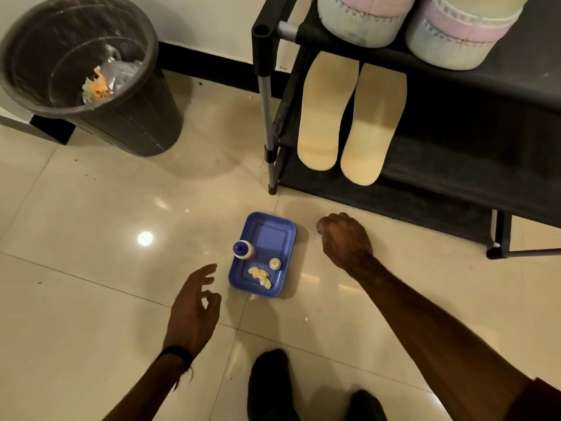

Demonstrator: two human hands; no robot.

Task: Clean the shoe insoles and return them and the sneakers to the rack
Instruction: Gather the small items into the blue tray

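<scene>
Insoles, two pale yellow foam ones [349, 120], lie side by side on the middle shelf of the black metal-framed shoe rack [455, 165] at about one o'clock in the view, their toe ends hanging over the shelf's front edge. On the shelf above them sit two pastel sneakers [416, 25], heels outward, in pale blue, pink and cream. At the centre of the glossy beige tiled floor [106, 284] rests a blue rectangular plastic tray [282, 220] carrying a white bottle with a dark blue cap [243, 249], a small cream cap [274, 263] and a crumpled yellowish scrap [260, 276]. The left hand [194, 311], a black band at its wrist, hovers at seven o'clock of the tray with its fingers spread and empty. The right hand [346, 241] hangs at three o'clock of the tray, just in front of the rack, its fingers curled loosely downward and holding nothing that shows. At eleven o'clock stands a dark round plastic bin [145, 117] with scraps of rubbish inside. Two dark feet [270, 387] show at six o'clock.
</scene>
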